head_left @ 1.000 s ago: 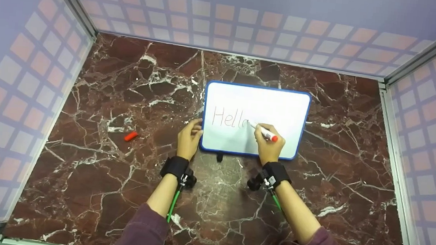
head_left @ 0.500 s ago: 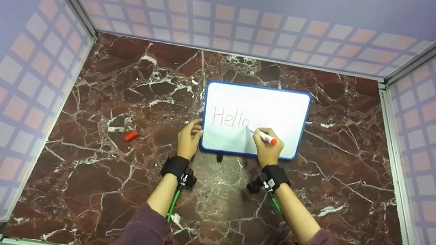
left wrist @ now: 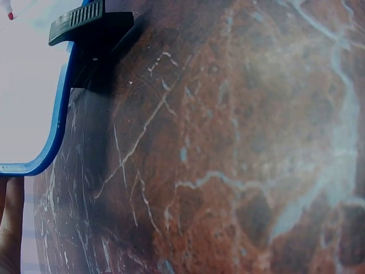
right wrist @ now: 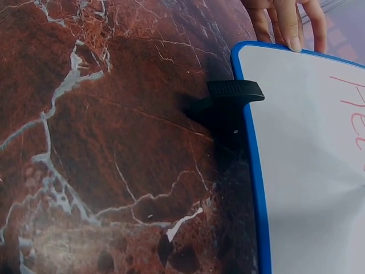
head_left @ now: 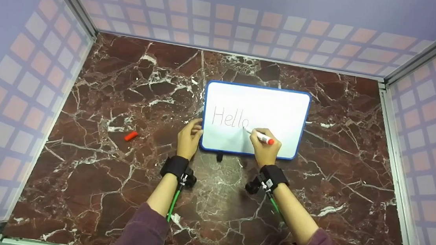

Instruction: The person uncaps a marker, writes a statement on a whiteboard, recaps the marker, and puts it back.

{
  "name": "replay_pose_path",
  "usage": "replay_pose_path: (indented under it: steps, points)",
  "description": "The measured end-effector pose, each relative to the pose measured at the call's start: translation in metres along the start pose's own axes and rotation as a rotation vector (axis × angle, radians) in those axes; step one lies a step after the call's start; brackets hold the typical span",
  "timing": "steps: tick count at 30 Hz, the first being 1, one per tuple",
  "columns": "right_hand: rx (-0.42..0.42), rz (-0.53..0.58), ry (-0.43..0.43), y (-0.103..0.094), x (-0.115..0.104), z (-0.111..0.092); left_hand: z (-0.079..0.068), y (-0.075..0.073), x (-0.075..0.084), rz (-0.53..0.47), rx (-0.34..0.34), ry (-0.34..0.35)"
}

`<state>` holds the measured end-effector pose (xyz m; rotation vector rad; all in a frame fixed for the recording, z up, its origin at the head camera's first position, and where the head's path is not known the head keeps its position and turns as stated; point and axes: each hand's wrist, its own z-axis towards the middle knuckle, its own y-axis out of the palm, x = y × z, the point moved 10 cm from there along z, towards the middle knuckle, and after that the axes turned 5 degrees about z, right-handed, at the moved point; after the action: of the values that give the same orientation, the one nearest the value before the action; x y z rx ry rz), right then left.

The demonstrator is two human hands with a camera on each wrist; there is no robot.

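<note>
A whiteboard (head_left: 274,107) with a blue frame lies flat, bearing the red handwritten word "Hello" (head_left: 230,117). My right hand (head_left: 266,150) pinches a white marker (head_left: 261,136) with a red end, its tip at the board just under the "o". At the board's left edge my left hand (head_left: 189,139) holds the frame. In the right wrist view, the left thumb (right wrist: 294,43) lies over the blue rim, and the other fingertips are hidden behind it. The right hand is out of sight in its own wrist view.
A red marker cap (head_left: 131,136) lies on the marbled tabletop (head_left: 97,191), left of the hands. A black clip (right wrist: 231,96) sticks out from the board's near edge. Checkered panels (head_left: 246,26) enclose the back and sides. Green cables (head_left: 173,205) run along both forearms.
My right hand has shifted slightly down, then left, taking the marker tip from beside the "o" to below it. The "o" now shows in full. My left hand stays at the frame.
</note>
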<state>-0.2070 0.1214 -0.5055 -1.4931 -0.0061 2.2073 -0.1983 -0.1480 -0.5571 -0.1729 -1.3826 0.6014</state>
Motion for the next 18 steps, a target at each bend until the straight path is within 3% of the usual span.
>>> replay_pose_path:
  steps: [11, 18]
  points:
    - [0.012, 0.089, 0.062, -0.012, -0.029, 0.006, 0.001, 0.001, -0.001, -0.004, -0.012, -0.016]
    - [0.043, 0.017, 0.052, -0.021, -0.03, 0.009, 0.001, 0.0, 0.001, -0.01, -0.004, -0.014]
